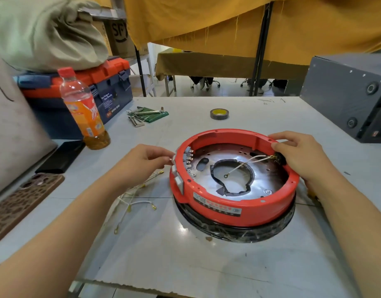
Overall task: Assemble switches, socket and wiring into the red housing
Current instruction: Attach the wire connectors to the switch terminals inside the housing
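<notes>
The round red housing [245, 208] lies open side up on a black base in the middle of the table. White switches [178, 181] sit in its left wall, their metal terminals showing inside. My left hand [145, 159] pinches the topmost switch at the outer left wall. My right hand [301, 154] grips the right rim, thumb inside by the black socket [279, 158]. White wires [253, 160] run from the socket toward the taped centre hole, one ending in a ring terminal. Loose white wires [133, 203] with yellow terminals lie left of the housing.
An orange drink bottle [83, 111], a toolbox [99, 87], hex keys [142, 117] and a tape roll [219, 114] stand at the back. A phone [19, 203] and a black case [62, 155] lie at the left. A grey box [348, 93] fills the right rear.
</notes>
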The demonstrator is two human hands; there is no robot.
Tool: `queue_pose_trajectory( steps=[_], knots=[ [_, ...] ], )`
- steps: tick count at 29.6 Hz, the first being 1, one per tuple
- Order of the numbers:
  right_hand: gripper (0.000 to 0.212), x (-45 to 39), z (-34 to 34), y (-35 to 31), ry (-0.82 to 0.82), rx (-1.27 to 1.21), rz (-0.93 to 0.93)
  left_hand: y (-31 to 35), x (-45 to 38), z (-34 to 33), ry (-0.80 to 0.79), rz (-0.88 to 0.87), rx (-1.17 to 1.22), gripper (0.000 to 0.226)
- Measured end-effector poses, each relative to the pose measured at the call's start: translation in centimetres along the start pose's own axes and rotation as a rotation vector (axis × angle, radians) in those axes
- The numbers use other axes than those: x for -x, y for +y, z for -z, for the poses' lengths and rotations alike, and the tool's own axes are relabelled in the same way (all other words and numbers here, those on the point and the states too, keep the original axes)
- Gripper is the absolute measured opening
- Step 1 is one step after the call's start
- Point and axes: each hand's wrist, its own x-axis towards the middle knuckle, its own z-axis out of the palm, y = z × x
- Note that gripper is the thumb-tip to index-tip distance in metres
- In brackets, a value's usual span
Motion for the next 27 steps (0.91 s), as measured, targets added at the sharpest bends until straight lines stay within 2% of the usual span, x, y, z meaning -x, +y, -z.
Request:
queue_pose_trajectory(
  steps=[2,7,9,11,14,16,22,27],
  knots=[
    [0.021,0.1,0.4,0.1,0.027,-0.015,-0.011,-0.6,-0.1,-0.1,-0.072,-0.019,-0.001,0.030],
    [0.020,0.1,0.2,0.2,0.035,-0.011,-0.020,-3.2,-0.4,1.8,0.030,0.093,-0.302,0.007],
    [0.020,0.0,0.2,0.3,0.026,0.001,-0.023,-3.7,-0.2,1.6,0.006,0.115,-0.327,0.001],
    [0.019,0.0,0.2,0.4,0.017,0.003,-0.028,-4.1,-0.1,0.9,0.000,0.111,-0.324,0.006],
    [0.019,-0.2,0.3,0.6,0.013,0.007,-0.031,-4.4,-0.2,0.8,0.051,0.092,-0.309,0.007],
    [0.019,-0.3,0.3,0.7,0.008,0.002,-0.037,-4.5,-0.2,1.2,0.124,0.095,-0.215,0.006],
    [0.018,-0.4,0.3,0.7,0.008,-0.002,-0.014,-3.9,-0.1,2.9,0.278,0.113,0.326,0.009],
    [0.018,-0.3,0.4,0.7,-0.002,0.030,-0.004,-2.8,-0.1,3.2,0.310,0.084,0.479,0.011]
  ],
)
